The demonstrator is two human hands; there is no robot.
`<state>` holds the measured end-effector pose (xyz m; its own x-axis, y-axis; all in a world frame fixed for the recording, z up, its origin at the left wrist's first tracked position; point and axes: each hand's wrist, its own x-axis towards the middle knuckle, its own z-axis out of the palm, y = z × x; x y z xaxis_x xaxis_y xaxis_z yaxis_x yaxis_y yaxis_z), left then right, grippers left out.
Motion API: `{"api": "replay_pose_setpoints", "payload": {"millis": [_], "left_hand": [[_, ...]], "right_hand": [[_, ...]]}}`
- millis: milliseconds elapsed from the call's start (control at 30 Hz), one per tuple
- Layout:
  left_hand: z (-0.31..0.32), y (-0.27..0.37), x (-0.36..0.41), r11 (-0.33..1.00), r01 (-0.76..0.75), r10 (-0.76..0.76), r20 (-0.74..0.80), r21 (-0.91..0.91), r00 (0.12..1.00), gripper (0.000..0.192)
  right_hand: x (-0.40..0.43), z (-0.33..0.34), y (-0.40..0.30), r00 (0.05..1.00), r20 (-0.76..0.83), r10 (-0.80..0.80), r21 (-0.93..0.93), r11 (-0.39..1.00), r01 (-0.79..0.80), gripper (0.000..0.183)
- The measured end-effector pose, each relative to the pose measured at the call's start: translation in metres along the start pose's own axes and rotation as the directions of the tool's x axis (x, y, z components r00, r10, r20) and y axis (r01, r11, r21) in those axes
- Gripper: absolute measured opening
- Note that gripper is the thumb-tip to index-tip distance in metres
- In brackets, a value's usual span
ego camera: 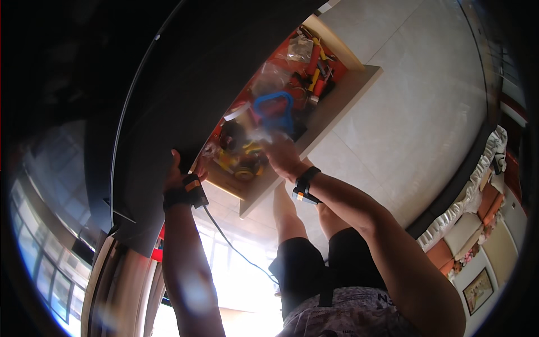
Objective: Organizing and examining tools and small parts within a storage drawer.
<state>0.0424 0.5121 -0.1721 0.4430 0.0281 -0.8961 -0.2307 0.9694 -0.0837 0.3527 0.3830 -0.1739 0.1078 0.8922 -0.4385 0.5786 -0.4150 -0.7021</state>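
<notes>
An open drawer full of mixed items sticks out from under a dark cabinet top. My right hand reaches over its front edge into the contents; its fingers are blurred, and whether they grip anything is unclear. Just beyond the fingers lies a blue looped handle. Yellow rolls lie at the drawer's near end. Red and yellow handled tools and clear plastic bags fill the far end. My left hand rests against the dark cabinet's edge beside the drawer, thumb apart from the fingers, holding nothing visible.
A cable runs from the device on my left wrist. My legs stand close to the drawer front. Pale tiled floor extends to the right, with a cushioned sofa farther off. Curtains hang at lower left.
</notes>
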Motion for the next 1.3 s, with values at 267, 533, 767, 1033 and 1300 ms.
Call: {"api": "replay_pose_setpoints", "payload": {"millis": [267, 533, 767, 1033, 1300], "left_hand": [[0.052, -0.02, 0.002, 0.985, -0.167, 0.142, -0.361, -0.04, 0.922, 0.095], [0.026, -0.011, -0.009, 0.959, -0.124, 0.053, -0.267, -0.254, 0.962, 0.091], [0.057, -0.022, -0.008, 0.951, -0.299, 0.257, -0.351, -0.071, 0.9, 0.084], [0.029, -0.009, 0.006, 0.89, -0.183, 0.009, -0.385, -0.418, 0.923, 0.074], [0.042, -0.012, 0.007, 0.921, -0.206, 0.038, -0.451, -0.332, 0.892, 0.064]], "right_hand": [[0.065, -0.08, 0.09, 0.91, -0.203, -0.363, -0.414, 0.873, 0.256, 0.035], [0.058, -0.115, 0.043, 0.961, -0.176, -0.214, -0.537, 0.839, 0.088, 0.038], [0.034, -0.057, 0.025, 0.766, 0.485, -0.423, -0.449, 0.631, 0.632, 0.011], [0.082, -0.086, 0.071, 0.923, 0.306, -0.233, -0.559, 0.741, 0.372, 0.014], [0.082, -0.138, 0.061, 0.913, 0.372, -0.169, -0.765, 0.501, 0.404, 0.026]]}}
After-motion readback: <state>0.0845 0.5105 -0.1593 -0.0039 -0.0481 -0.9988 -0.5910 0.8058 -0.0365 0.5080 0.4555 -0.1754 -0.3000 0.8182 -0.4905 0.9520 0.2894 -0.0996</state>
